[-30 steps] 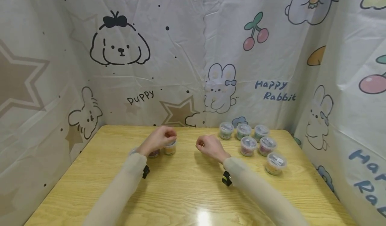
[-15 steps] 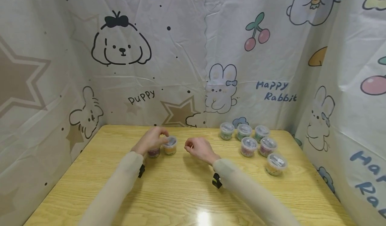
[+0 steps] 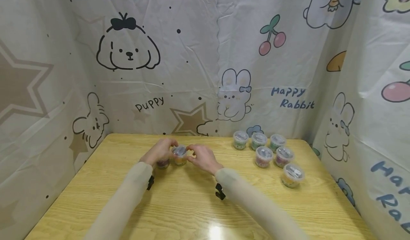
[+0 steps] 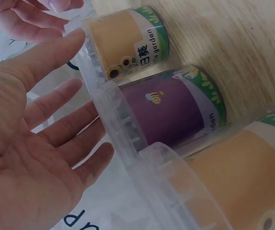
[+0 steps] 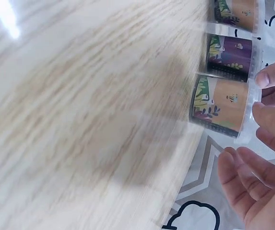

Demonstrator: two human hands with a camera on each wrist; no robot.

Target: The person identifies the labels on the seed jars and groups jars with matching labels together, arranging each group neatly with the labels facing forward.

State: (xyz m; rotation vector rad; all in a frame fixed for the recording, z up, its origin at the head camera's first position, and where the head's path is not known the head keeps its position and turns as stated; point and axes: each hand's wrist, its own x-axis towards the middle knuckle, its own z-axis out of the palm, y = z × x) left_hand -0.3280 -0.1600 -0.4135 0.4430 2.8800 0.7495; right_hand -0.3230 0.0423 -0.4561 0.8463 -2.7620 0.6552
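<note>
A small clear tub with an orange-yellow label (image 3: pixel 180 159) stands upright between both hands. In the left wrist view, the left hand (image 4: pixel 41 129) has its thumb (image 4: pixel 63 50) at the rim of this tub's lid, its other fingers spread behind the row. On the other side, the right hand (image 3: pixel 205 158) has its thumb near the lid edge. Its other fingers are loosely bent and apart from the tub in the right wrist view (image 5: pixel 257 187). A purple-labelled tub (image 4: pixel 168 112) sits beside it, then another orange-labelled tub (image 4: pixel 243 167), which the left arm hides in the head view.
At the table's back right stand several more lidded tubs: green ones (image 3: pixel 240 144), purple ones (image 3: pixel 264 161) and one orange-yellow tub (image 3: pixel 292 179). A patterned curtain (image 3: pixel 185 55) encloses the wooden table (image 3: pixel 179 204) at the back and sides.
The right hand has moved left to the orange-labelled tub, its fingers spreading apart. The left hand first drew back left from above this tub, then came to its lid edge.
</note>
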